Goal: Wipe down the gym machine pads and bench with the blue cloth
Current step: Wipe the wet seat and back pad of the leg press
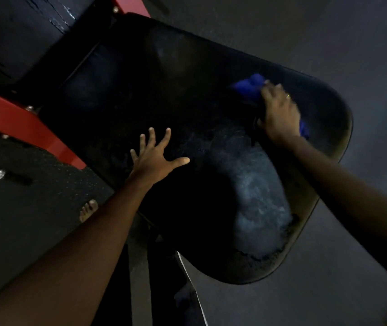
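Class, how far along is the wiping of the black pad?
Done: nothing plainly; wiped areas cannot be told apart. In hand: the right hand holds the blue cloth on the far part of the black pad, the left hand spread on it. Left: likely the pale patch near its lower end.

Matt black vinyl pad [187, 114] (scuffed, worn grey), soft blue cloth [249, 85], glossy red metal frame [23, 123].
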Action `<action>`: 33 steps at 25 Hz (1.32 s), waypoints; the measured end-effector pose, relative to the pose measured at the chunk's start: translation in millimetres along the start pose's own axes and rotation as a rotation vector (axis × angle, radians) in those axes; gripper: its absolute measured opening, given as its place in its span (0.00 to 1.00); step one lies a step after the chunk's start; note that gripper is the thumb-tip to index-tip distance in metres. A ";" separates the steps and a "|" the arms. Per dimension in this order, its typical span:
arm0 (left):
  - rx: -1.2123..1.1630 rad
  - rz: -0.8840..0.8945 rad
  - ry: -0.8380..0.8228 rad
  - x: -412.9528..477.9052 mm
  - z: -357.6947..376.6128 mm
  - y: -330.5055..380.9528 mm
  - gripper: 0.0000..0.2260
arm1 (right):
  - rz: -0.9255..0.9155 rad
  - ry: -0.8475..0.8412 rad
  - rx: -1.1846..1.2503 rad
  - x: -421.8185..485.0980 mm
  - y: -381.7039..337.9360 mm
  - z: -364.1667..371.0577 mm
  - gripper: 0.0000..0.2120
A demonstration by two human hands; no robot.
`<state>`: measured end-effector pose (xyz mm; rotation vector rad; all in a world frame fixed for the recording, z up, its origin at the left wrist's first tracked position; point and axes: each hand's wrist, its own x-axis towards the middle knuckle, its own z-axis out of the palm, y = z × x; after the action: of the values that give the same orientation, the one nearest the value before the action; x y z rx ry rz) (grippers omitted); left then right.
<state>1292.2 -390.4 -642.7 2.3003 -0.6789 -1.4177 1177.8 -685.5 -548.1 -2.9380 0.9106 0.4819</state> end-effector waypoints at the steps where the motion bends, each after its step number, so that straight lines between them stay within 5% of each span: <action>1: 0.001 -0.001 -0.006 0.4 -0.5 0.6 0.46 | 0.095 0.028 0.019 22.2 4.3 -4.6 0.32; 4: -0.002 -0.001 -0.004 1.2 0.2 -0.3 0.46 | 0.224 0.060 0.078 21.5 -37.9 8.7 0.33; 8: -0.033 0.028 0.017 2.1 -1.0 -2.1 0.45 | -0.182 -0.195 0.049 -72.0 -75.4 32.3 0.35; 10: -0.035 0.021 0.023 1.7 0.0 -1.5 0.45 | -0.248 -0.164 -0.019 -74.5 -35.6 13.2 0.36; 14: -0.023 -0.016 0.028 2.8 0.4 2.3 0.46 | 0.121 -0.023 -0.084 -7.8 56.6 -25.5 0.34; 18: -0.022 -0.031 0.032 2.4 -0.8 7.0 0.47 | 0.341 0.095 0.026 0.6 12.3 -14.9 0.32; 22: -0.053 -0.014 0.002 2.4 -6.2 6.5 0.46 | -0.142 -0.213 0.053 -76.4 -70.5 27.1 0.33; 24: -0.047 -0.021 -0.004 3.4 -7.0 8.2 0.47 | -0.257 -0.190 0.020 -84.3 -38.8 18.2 0.33; 29: -0.011 -0.044 0.028 5.2 -1.2 10.2 0.48 | 0.278 0.059 -0.028 -25.1 86.5 -31.2 0.33; 33: -0.029 -0.045 0.015 7.3 -1.6 7.4 0.47 | 0.429 0.148 -0.011 44.4 54.5 -14.3 0.31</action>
<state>1294.8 -400.5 -643.5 2.3159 -0.6015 -1.4189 1186.3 -756.7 -544.4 -2.8111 1.5726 0.2782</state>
